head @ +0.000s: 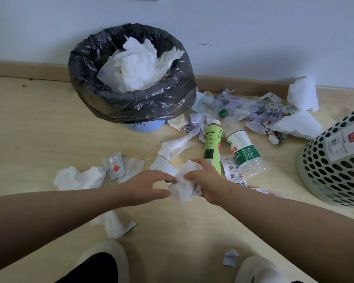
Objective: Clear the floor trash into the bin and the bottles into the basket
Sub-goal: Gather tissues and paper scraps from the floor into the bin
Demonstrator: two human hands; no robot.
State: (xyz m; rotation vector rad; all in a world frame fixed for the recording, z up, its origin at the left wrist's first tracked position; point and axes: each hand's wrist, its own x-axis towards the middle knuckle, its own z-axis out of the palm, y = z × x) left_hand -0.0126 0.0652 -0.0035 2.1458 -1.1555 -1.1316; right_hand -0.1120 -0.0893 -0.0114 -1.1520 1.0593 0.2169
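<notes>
R hand [208,180] grips crumpled white tissue wad [184,185], L hand [149,184] loose-fingered, tips touching it from the left; black-bagged round plastic bin [141,97] lies fwd-left of wad, nearer L hand, well apart

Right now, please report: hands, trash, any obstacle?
Right hand grips crumpled tissue; left hand touches it. Bin ahead, path open. Green bottle, clear bottle lie on floor.

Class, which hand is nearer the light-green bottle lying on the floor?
Right. The right hand is beside the light-green bottle; the left hand is farther left, across the tissue.
</notes>
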